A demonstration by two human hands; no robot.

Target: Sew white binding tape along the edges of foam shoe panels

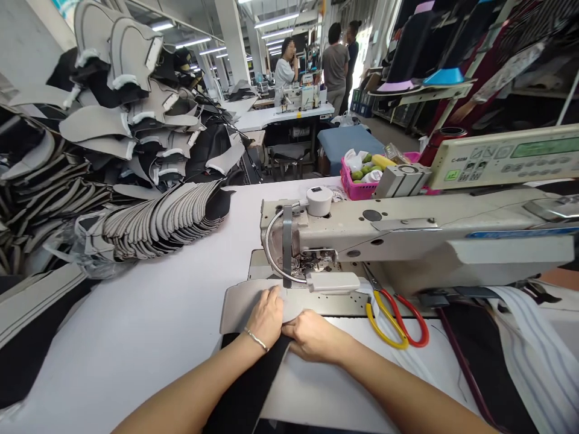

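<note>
A grey padded fabric piece [239, 304] lies on the sewing machine bed, with a black piece [253, 386] hanging toward me beneath it. My left hand [266, 316] rests flat on the grey piece, fingers stretched toward the needle area [312, 265]. My right hand [312, 336] is closed, pinching the near edge of the fabric where grey meets black. The sewing machine [407, 232] stretches to the right above both hands.
Scissors with red and yellow handles [395, 319] lie on the bed right of my hands. A big stack of grey and black cut pieces [149, 223] fills the left of the white table [149, 325]. A pink basket [357, 187] stands behind the machine. People stand far back.
</note>
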